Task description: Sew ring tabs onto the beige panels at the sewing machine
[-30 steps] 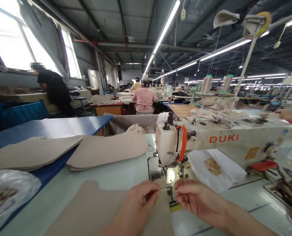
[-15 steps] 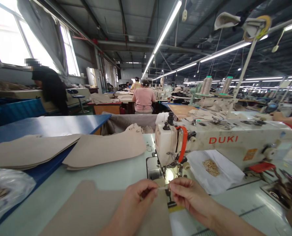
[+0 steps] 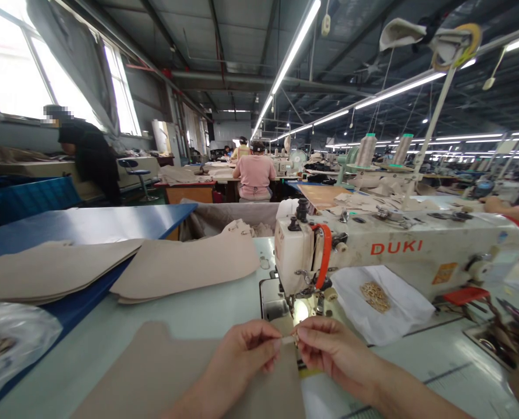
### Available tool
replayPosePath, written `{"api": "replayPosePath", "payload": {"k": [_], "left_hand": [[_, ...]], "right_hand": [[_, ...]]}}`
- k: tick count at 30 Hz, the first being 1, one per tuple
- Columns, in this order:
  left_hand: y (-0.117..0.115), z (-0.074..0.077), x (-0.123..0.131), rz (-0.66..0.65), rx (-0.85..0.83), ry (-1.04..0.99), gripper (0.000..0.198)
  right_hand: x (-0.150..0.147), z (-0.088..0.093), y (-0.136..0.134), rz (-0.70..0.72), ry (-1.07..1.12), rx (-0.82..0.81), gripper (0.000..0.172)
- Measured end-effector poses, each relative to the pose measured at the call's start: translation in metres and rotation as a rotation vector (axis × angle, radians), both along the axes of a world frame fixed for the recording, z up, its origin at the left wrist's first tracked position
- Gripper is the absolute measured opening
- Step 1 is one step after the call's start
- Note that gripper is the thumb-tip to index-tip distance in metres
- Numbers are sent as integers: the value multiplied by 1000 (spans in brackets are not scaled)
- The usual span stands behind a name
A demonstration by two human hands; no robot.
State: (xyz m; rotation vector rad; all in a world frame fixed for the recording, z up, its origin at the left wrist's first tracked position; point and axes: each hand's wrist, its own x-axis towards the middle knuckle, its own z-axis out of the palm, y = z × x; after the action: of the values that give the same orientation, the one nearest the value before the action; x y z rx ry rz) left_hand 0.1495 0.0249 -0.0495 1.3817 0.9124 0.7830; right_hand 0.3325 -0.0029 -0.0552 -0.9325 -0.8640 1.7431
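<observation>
My left hand [image 3: 246,354] pinches one end of a short pale strip [image 3: 288,340] between thumb and forefinger. At its other end my right hand [image 3: 333,352] is closed on a small gold-coloured metal piece [image 3: 296,337], whose exact shape I cannot make out. Both hands are just in front of the lit needle area of a white sewing machine [image 3: 297,253]. Under my left hand and forearm lies a beige fabric panel [image 3: 154,361], flat on the table [image 3: 215,311].
Small metal pieces [image 3: 375,295] lie on a white cloth [image 3: 399,320] to the right. Stacked beige panels [image 3: 189,262] sit at left, beside a plastic bag [image 3: 23,331]. Tools fill a tray [image 3: 489,343] at far right. People work farther back.
Both hands have shifted slightly left, and the right fingers have turned a little around the small metal piece. The fabric panel stays in place.
</observation>
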Motion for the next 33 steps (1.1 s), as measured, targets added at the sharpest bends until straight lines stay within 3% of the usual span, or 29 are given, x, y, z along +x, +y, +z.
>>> {"api": "replayPosePath", "payload": {"k": [3,7,11,22,33], "left_hand": [[1,1,-1,-23,-63,-29,41],[1,0,0,1,-81,-42,41],[0,-1,2,24,-83,-25,39],[0,-1,-1,79,-333,-180,44],[-2,5,0,14,-180,-20,23]], "right_hand": [[2,3,-1,49,-35,30,31],[2,5,-1,-42,-188,155,34],[-5,0,3,-28,-278,250,31],[-18,-9,9,-49,-162,156,39],[-18,-9,4,15,-223,267,26]]}}
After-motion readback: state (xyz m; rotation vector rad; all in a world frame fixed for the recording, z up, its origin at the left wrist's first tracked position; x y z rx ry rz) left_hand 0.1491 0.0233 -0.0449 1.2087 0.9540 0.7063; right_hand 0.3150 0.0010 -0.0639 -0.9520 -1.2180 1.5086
